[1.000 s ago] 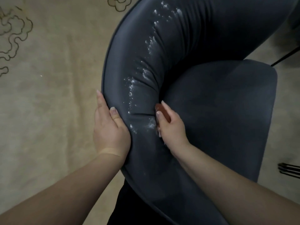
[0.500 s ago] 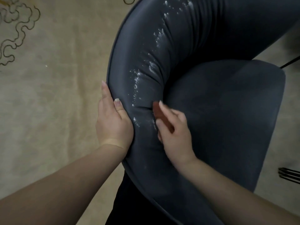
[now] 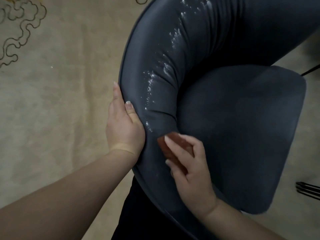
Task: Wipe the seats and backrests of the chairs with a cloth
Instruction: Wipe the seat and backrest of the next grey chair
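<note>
Pinched between thumb and fingers of right hand (image 3: 188, 172): reddish-brown cloth (image 3: 174, 148), folded small, pressed to inner face of dark grey chair backrest (image 3: 155, 54) where it meets seat (image 3: 242, 135); braced against backrest's outer edge: left hand (image 3: 123, 127), fingers straight, thumb laid on upholstery, gripping nothing; white specks (image 3: 164, 71) strung up backrest's curve, unwiped; likely trouble: specks pushed into seat crease rather than lifted, given small pad; chair could swivel if brace slackens.
</note>
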Motion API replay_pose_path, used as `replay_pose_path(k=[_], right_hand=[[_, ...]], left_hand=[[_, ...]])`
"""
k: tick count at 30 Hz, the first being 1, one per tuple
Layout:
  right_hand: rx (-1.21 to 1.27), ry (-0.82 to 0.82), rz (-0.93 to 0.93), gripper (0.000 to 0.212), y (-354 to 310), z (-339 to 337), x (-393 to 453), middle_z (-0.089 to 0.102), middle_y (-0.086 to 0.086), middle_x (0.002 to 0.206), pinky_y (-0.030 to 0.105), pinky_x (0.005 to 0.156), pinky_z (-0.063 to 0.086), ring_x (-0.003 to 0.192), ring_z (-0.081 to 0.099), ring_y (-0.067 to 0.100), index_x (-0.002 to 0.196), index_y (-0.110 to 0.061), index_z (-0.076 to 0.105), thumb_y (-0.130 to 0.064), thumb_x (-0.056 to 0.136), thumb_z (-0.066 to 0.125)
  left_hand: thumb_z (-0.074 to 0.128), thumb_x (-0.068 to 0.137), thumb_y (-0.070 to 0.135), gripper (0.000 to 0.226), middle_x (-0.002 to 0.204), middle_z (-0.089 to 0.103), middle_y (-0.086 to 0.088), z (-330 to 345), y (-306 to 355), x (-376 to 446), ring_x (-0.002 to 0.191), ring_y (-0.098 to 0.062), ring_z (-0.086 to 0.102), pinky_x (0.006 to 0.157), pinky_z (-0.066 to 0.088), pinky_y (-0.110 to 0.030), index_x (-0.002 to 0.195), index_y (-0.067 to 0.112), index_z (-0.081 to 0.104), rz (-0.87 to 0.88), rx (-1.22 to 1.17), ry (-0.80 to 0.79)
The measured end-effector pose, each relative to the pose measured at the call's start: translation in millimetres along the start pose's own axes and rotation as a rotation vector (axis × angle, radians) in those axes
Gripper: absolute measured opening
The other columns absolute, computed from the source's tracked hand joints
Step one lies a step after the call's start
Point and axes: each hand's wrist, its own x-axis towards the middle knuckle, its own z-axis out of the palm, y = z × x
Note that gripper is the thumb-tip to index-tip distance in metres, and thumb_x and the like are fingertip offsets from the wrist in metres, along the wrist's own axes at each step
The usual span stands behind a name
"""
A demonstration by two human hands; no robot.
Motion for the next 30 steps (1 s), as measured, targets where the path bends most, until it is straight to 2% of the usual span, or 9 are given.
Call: replay_pose_path(k=[7, 10, 13, 16, 18, 20, 23, 26, 30], right_hand=[[-0.087, 0.11, 0.093, 0.051, -15.9, 26.9, 62.5, 0.045, 0.007, 0.129, 0.042, 0.107, 0.039, 0.119, 0.047, 0.023, 0.137, -0.028, 0.054, -0.017, 0.089, 0.066], [-0.12, 0.067, 0.033, 0.051, -10.5, 17.5, 26.0, 0.044, 0.008, 0.132, 0.045, 0.105, 0.041, 0.121, 0.047, 0.025, 0.14, -0.032, 0.05, -0.026, 0.09, 0.06], [-0.171, -0.002, -0.043, 0.05, -11.0, 6.2, -13.9, 0.044, 0.006, 0.134, 0.043, 0.104, 0.041, 0.122, 0.046, 0.024, 0.138, -0.037, 0.049, -0.029, 0.09, 0.058], [-0.216, 0.019, -0.081, 0.048, -14.6, 12.6, 15.9, 0.05, 0.01, 0.129, 0.037, 0.104, 0.039, 0.115, 0.051, 0.029, 0.133, -0.03, 0.058, -0.022, 0.086, 0.066], [-0.229, 0.026, -0.08, 0.049, -19.0, 20.8, 49.2, 0.052, 0.013, 0.127, 0.039, 0.105, 0.039, 0.114, 0.051, 0.032, 0.13, -0.025, 0.061, -0.015, 0.083, 0.072], [-0.205, 0.004, -0.068, 0.05, -19.5, 21.6, 62.1, 0.05, 0.012, 0.129, 0.044, 0.105, 0.04, 0.116, 0.049, 0.03, 0.131, -0.025, 0.06, -0.014, 0.084, 0.071], [-0.229, -0.031, -0.1, 0.044, -13.6, 9.9, 23.9, 0.047, 0.007, 0.132, 0.041, 0.104, 0.04, 0.118, 0.047, 0.026, 0.131, -0.032, 0.06, -0.022, 0.088, 0.063], [-0.245, -0.07, -0.157, 0.041, -14.9, 1.3, -2.9, 0.049, 0.005, 0.131, 0.038, 0.104, 0.039, 0.115, 0.048, 0.024, 0.127, -0.035, 0.062, -0.025, 0.088, 0.061], [-0.258, -0.041, -0.135, 0.039, -25.9, 16.0, 56.7, 0.054, 0.01, 0.126, 0.041, 0.103, 0.04, 0.112, 0.051, 0.031, 0.12, -0.028, 0.069, -0.014, 0.084, 0.071]], left_hand=[[0.031, 0.103, 0.022, 0.052, 0.149, 0.039, -0.002, 0.8, -2.7, 0.6, 0.119, -0.004, 0.03, 0.076, 0.007, 0.015, 0.153, 0.022, 0.017, -0.012, -0.006, -0.01], [0.031, 0.103, 0.021, 0.052, 0.148, 0.039, 0.001, 1.0, -2.2, -1.0, 0.121, -0.003, 0.029, 0.077, 0.007, 0.015, 0.153, 0.022, 0.017, -0.012, -0.024, -0.004], [0.033, 0.102, 0.015, 0.052, 0.138, 0.034, 0.015, 0.0, 0.4, -1.8, 0.122, -0.002, 0.029, 0.08, 0.008, 0.014, 0.152, 0.018, 0.021, 0.005, -0.05, 0.02], [0.034, 0.101, 0.011, 0.051, 0.142, 0.036, 0.011, -1.2, -0.8, -0.4, 0.125, -0.001, 0.028, 0.086, 0.008, 0.012, 0.152, 0.017, 0.024, 0.0, -0.075, 0.022], [0.034, 0.101, 0.011, 0.051, 0.148, 0.037, 0.003, -2.0, -1.6, -0.2, 0.126, 0.004, 0.027, 0.087, 0.009, 0.012, 0.151, 0.018, 0.025, -0.005, -0.089, 0.019], [0.033, 0.101, 0.012, 0.051, 0.148, 0.036, 0.005, -2.8, -1.9, -0.6, 0.123, 0.016, 0.022, 0.087, 0.009, 0.012, 0.151, 0.019, 0.025, -0.011, -0.104, 0.011], [0.034, 0.1, 0.01, 0.052, 0.14, 0.034, 0.014, -2.9, -1.5, -0.8, 0.125, 0.011, 0.025, 0.088, 0.009, 0.011, 0.151, 0.018, 0.025, -0.012, -0.125, 0.006], [0.034, 0.101, 0.01, 0.052, 0.138, 0.034, 0.016, -3.6, -1.3, 0.3, 0.119, 0.021, 0.021, 0.089, 0.01, 0.011, 0.151, 0.018, 0.026, -0.012, -0.135, 0.008], [0.034, 0.1, 0.013, 0.052, 0.15, 0.037, 0.002, -2.9, -3.7, 1.3, 0.126, 0.001, 0.027, 0.085, 0.011, 0.012, 0.151, 0.021, 0.025, -0.03, -0.131, -0.004]])
